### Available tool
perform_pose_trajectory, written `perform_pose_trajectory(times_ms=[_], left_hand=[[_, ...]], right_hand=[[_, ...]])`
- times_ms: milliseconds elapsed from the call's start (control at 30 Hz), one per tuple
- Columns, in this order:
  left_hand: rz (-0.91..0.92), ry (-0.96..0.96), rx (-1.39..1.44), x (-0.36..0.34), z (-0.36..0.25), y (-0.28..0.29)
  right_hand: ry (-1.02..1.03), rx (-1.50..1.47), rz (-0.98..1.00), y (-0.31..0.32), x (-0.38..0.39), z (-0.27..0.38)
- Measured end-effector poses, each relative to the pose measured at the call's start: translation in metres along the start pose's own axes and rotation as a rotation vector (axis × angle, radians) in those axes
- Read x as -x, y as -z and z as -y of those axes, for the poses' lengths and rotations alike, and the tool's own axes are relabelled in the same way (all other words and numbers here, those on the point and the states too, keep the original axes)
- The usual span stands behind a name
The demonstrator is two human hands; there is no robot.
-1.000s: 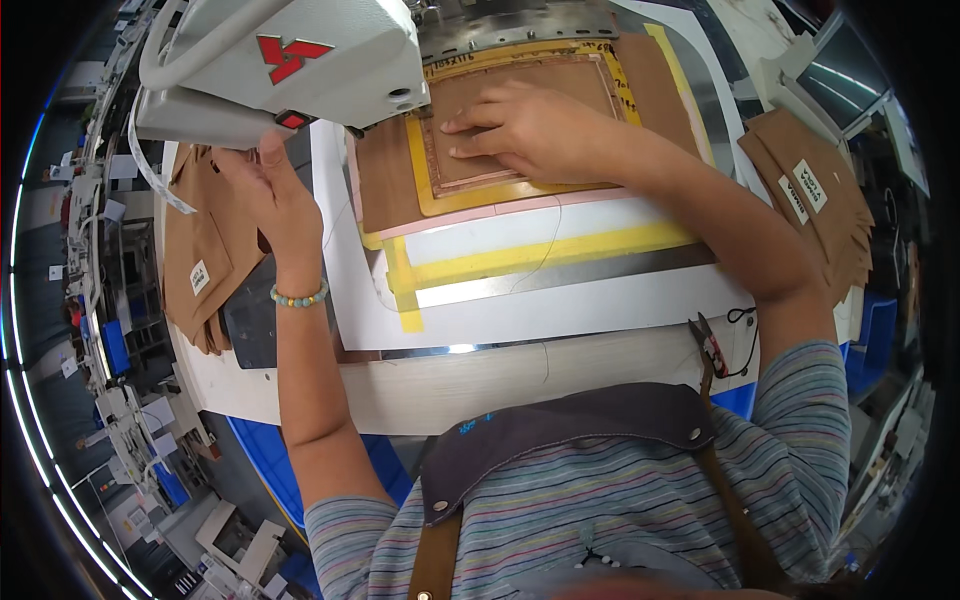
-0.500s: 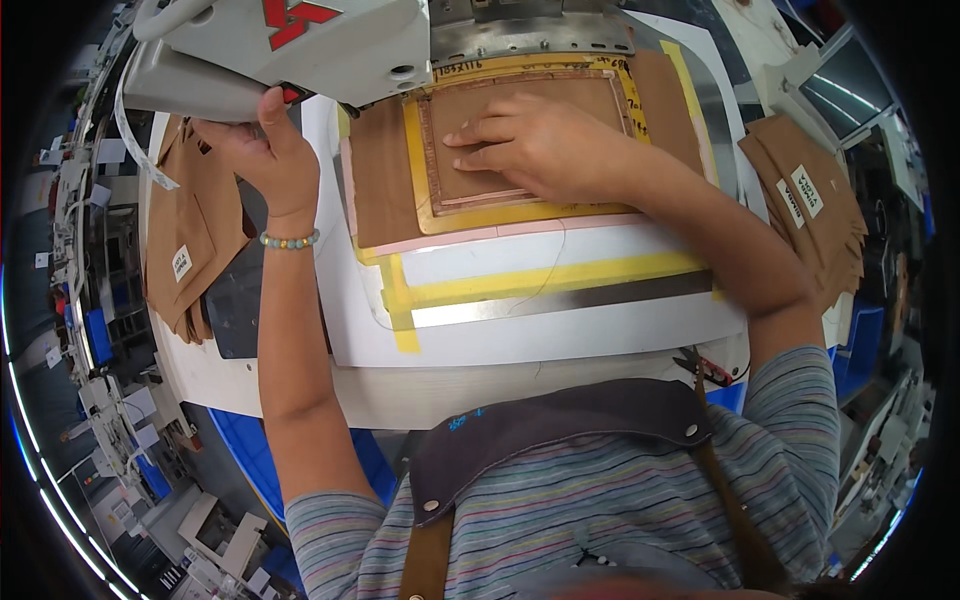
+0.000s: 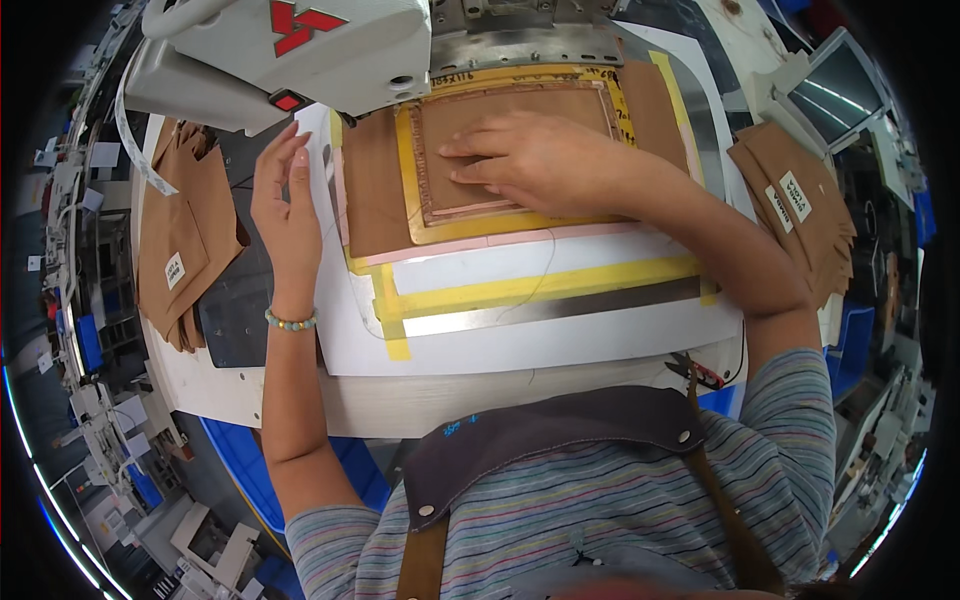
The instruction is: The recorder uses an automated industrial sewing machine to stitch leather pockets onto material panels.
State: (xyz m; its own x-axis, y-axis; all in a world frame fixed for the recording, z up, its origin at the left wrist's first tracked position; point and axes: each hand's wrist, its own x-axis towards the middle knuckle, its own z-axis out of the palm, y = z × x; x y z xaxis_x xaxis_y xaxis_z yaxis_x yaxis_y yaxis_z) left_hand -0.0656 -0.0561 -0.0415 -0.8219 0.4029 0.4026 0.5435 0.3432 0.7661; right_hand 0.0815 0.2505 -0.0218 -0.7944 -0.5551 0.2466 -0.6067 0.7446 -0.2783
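My right hand lies flat with fingers stretched out on brown fabric inside a yellow rectangular frame. Part of that fabric is hidden beneath the hand. My left hand is raised beside the white sheet's left edge, empty, its fingers pointing up and slightly apart. Just above its fingertips sits a red button on the underside of a white sewing machine head; hand and button do not touch. More brown fabric shows around the frame, bordered by a pink strip.
Stacks of labelled brown fabric pieces lie at left and right. A screen stands at far right. Thread snips with red handles rest near the table's front edge. Yellow tape crosses the white sheet. A loose thread trails over it.
My left hand has come away from the machine's red button, moving down toward me, with its fingers straightened. My right hand stays on the fabric. The whole view has shifted slightly.
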Motion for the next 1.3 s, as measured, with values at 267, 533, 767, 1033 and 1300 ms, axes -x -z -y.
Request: perform_pose_trajectory(times_ms=[267, 533, 767, 1033, 1300], left_hand=[[0.268, -0.172, -0.424, 0.019, -0.02, -0.007], [0.371, -0.23, -0.609, 0.021, -0.021, -0.009], [0.376, -0.229, -0.616, 0.022, -0.022, -0.01], [0.357, -0.242, -0.583, 0.021, -0.018, -0.01], [0.358, -0.239, -0.584, 0.021, -0.016, -0.012]], right_hand=[[-0.256, 0.064, 0.086, 0.082, 0.039, 0.003], [-0.648, 0.414, -0.099, 0.066, 0.119, -0.025], [-0.649, 0.316, -0.173, 0.035, 0.132, -0.039], [-0.691, 0.355, -0.298, 0.031, 0.134, -0.04], [-0.725, 0.223, -0.29, 0.036, 0.136, -0.041]])
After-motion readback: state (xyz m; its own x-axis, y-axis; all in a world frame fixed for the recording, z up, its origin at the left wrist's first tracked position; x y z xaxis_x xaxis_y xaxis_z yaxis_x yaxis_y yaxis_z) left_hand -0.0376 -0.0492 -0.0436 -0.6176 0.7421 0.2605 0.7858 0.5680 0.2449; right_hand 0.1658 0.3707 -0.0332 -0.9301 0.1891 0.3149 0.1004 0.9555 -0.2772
